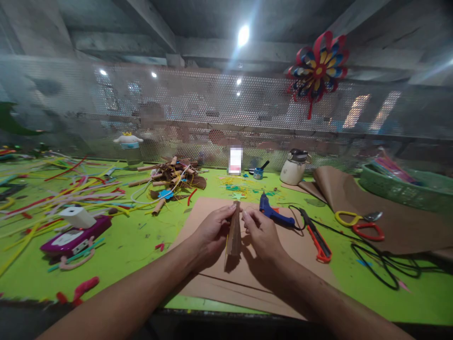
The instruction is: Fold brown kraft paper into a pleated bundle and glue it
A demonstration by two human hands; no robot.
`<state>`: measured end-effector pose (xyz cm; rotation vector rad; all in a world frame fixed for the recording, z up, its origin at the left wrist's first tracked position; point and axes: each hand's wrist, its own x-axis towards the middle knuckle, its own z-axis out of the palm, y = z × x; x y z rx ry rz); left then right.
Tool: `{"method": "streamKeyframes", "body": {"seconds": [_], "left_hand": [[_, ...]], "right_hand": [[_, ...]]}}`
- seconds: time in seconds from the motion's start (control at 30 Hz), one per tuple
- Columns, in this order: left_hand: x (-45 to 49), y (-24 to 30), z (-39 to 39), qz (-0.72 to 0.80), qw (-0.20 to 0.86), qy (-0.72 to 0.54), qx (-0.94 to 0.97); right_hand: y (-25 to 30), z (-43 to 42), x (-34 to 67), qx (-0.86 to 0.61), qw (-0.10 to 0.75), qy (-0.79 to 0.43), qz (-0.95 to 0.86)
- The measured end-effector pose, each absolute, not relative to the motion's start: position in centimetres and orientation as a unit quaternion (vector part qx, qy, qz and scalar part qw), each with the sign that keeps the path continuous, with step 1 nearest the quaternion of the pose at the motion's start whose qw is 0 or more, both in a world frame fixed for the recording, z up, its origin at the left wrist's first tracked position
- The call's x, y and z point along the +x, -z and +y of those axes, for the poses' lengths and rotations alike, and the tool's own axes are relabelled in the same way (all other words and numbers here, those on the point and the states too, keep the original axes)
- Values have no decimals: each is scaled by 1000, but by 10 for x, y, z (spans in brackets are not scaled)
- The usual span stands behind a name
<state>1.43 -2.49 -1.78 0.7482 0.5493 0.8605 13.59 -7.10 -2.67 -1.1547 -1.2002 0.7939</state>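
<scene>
Above a flat sheet of brown cardboard point(205, 215), my left hand point(212, 231) is closed on a folded strip of brown corrugated paper point(234, 238), gripping it near its far end between thumb and fingers. The strip points away from me and its near end flares wider. My right hand point(262, 231) is just right of the strip, thumb and fingertips pinched together; whatever is between them is too small to make out. A blue glue gun point(278, 215) lies beyond my right hand, and an orange-handled utility knife point(316, 241) is farther right.
A purple power strip point(78, 238) with a white plug, pipe cleaners point(71, 196) and a pile of brown paper pieces point(177, 174) lie to the left. Scissors point(361, 222), a black cord point(385, 267), brown paper point(396, 208) and a green basket point(406, 189) are at the right.
</scene>
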Motion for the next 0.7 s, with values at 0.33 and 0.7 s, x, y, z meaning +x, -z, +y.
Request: {"method": "streamKeyframes", "body": {"seconds": [0.33, 0.7], "left_hand": [[19, 13, -30, 279, 794, -388, 375], [17, 19, -21, 280, 824, -302, 390]], "right_hand": [[26, -76, 131, -495, 618, -327, -516], [23, -48, 170, -524, 590, -238, -567]]}}
